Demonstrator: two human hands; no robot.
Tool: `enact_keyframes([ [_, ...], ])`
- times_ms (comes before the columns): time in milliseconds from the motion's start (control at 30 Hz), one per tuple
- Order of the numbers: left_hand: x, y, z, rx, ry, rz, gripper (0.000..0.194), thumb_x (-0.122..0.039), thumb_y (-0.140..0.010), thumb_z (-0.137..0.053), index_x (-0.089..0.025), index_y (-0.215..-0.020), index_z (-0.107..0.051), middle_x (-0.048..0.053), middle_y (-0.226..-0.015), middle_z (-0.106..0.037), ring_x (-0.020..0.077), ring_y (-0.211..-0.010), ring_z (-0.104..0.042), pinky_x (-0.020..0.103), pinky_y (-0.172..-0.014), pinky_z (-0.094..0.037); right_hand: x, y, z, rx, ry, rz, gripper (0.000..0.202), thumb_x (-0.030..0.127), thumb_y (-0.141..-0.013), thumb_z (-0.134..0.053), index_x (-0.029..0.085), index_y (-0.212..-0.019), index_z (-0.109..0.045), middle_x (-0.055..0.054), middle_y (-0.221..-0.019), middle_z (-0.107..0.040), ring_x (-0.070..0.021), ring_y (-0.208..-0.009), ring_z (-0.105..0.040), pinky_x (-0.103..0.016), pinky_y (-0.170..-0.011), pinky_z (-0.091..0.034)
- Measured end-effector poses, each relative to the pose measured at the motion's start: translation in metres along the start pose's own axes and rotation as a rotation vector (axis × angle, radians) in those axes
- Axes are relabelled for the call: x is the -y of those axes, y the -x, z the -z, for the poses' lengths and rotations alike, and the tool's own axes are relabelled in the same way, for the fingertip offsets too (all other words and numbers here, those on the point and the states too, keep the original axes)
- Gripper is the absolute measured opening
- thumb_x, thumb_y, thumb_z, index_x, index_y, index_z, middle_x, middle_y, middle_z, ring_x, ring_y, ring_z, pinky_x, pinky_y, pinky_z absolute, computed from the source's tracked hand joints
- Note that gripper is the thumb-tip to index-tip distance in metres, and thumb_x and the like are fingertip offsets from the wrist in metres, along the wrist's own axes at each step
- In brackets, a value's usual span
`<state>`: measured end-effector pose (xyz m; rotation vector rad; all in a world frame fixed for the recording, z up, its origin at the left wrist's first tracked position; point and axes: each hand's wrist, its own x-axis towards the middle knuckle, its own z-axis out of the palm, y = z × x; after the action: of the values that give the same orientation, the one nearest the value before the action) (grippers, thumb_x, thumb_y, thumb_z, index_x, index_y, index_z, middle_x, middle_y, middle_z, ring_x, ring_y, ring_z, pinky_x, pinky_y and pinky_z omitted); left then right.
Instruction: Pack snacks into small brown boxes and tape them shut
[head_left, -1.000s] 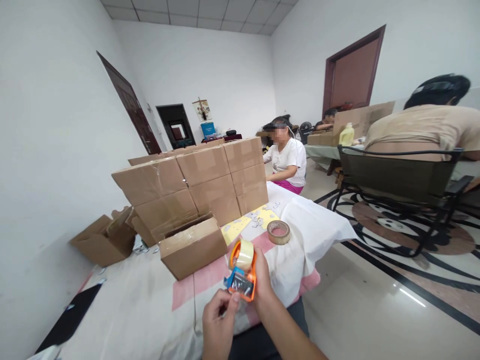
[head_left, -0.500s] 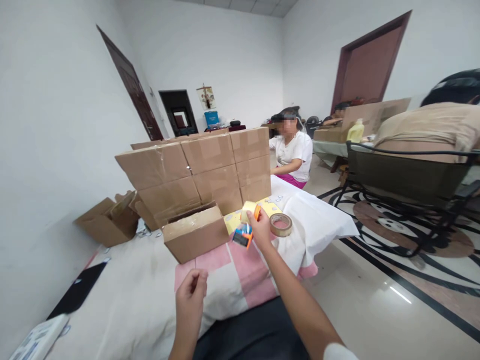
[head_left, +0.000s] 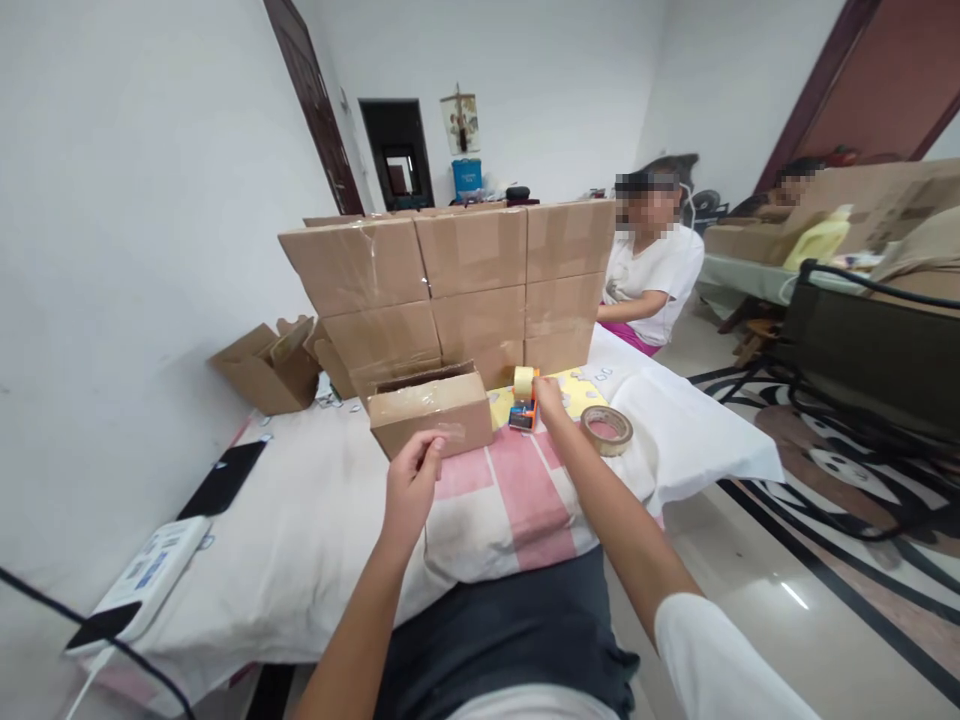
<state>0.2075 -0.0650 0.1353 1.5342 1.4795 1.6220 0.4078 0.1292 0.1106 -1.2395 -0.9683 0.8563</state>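
Note:
Just before the front face of a small cardboard box (head_left: 457, 408) is my left hand (head_left: 412, 478), fingers curled with thumb and forefinger together. Whether it touches the box, or pinches anything, I cannot tell; a shiny patch shows on the cardboard by the fingertips. My right hand (head_left: 551, 397) is closed on the orange edge of a tape dispenser (head_left: 523, 414), low over the table and right of the box. A pale roll of tape sits on the dispenser. Beside my right forearm lies a wide roll of brown tape (head_left: 607, 430).
Stacked cardboard boxes (head_left: 480, 250) form a wall behind the small box. An open carton (head_left: 270, 368) stands at the left. A white power strip (head_left: 150, 570) lies at the near left edge of the cloth-covered table (head_left: 300, 540). A co-worker (head_left: 652, 280) sits beyond the stack.
My right hand has lowered the tape dispenser to the table beside the small box. My left hand has moved forward to the box's front. The view has shifted.

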Motion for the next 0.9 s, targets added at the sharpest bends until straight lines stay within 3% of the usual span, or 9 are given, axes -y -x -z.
enact_keyframes([
  [67,0.002,0.0,0.003,-0.019,-0.015,-0.026,0.026,-0.042,-0.095,-0.054,-0.019,-0.098,-0.067,-0.006,-0.06,-0.049,0.0115,-0.054,-0.046,0.022,-0.055,-0.037,0.005,0.024,0.008,-0.016,-0.004,0.048,0.024,0.028,-0.076,-0.053,0.018,-0.095,-0.064,-0.008,-0.099,-0.068,-0.0242,-0.102,-0.056,-0.033,-0.084,-0.045],
  [100,0.002,0.001,0.005,-0.018,-0.037,-0.045,0.026,-0.042,-0.096,-0.053,-0.02,-0.098,-0.067,-0.005,-0.061,-0.051,0.0117,-0.055,-0.047,0.023,-0.056,-0.038,0.008,0.04,0.011,0.035,-0.018,0.107,0.026,0.029,-0.078,-0.053,0.02,-0.1,-0.064,-0.009,-0.108,-0.068,-0.024,-0.107,-0.056,-0.034,-0.088,-0.045],
  [233,0.003,0.004,0.013,0.089,-0.316,-0.157,0.023,-0.036,-0.098,-0.05,-0.022,-0.101,-0.068,0.0,-0.084,-0.071,0.0149,-0.071,-0.063,0.024,-0.066,-0.042,0.035,0.108,0.02,0.535,0.015,0.572,0.02,0.031,-0.086,-0.061,0.024,-0.103,-0.069,-0.007,-0.122,-0.065,-0.0234,-0.118,-0.057,-0.039,-0.101,-0.043],
  [300,-0.001,0.006,0.015,0.136,-0.521,-0.203,0.022,-0.032,-0.099,-0.049,-0.024,-0.105,-0.068,0.002,-0.096,-0.076,0.0177,-0.081,-0.068,0.026,-0.069,-0.041,0.053,0.131,0.022,0.661,0.124,0.78,0.016,0.029,-0.087,-0.067,0.026,-0.102,-0.07,-0.007,-0.119,-0.064,-0.0236,-0.117,-0.055,-0.041,-0.104,-0.041],
  [400,-0.01,0.007,0.016,0.153,-0.749,-0.224,0.024,-0.03,-0.1,-0.047,-0.026,-0.108,-0.069,0.001,-0.095,-0.078,0.0195,-0.081,-0.07,0.027,-0.064,-0.037,0.076,0.146,0.021,0.704,0.319,0.948,0.003,0.024,-0.088,-0.067,0.024,-0.088,-0.07,-0.007,-0.115,-0.062,-0.0243,-0.113,-0.051,-0.043,-0.101,-0.042],
  [500,-0.018,0.005,0.015,0.141,-0.849,-0.223,0.024,-0.029,-0.1,-0.047,-0.027,-0.106,-0.069,0.001,-0.09,-0.078,0.0196,-0.079,-0.071,0.027,-0.062,-0.035,0.092,0.147,0.018,0.726,0.49,1.034,0.01,0.019,-0.09,-0.062,0.022,-0.082,-0.067,-0.008,-0.115,-0.062,-0.0253,-0.112,-0.047,-0.043,-0.098,-0.04],
  [700,-0.028,-0.008,0.019,0.163,-0.983,-0.21,0.027,-0.032,-0.101,-0.046,-0.027,-0.113,-0.07,0.003,-0.088,-0.079,0.022,-0.078,-0.071,0.028,-0.06,-0.032,0.109,0.143,0.011,0.692,0.664,1.084,0.009,0.025,-0.093,-0.063,0.02,-0.1,-0.066,-0.008,-0.111,-0.063,-0.0248,-0.107,-0.046,-0.04,-0.089,-0.035],
  [900,-0.032,-0.015,0.02,0.185,-1.082,-0.21,0.032,-0.036,-0.102,-0.041,-0.028,-0.115,-0.069,0.005,-0.09,-0.079,0.0233,-0.077,-0.071,0.029,-0.058,-0.029,0.111,0.139,0.005,0.643,0.799,1.151,0.007,0.026,-0.091,-0.066,0.019,-0.092,-0.066,-0.006,-0.106,-0.064,-0.0243,-0.107,-0.045,-0.038,-0.084,-0.032],
])
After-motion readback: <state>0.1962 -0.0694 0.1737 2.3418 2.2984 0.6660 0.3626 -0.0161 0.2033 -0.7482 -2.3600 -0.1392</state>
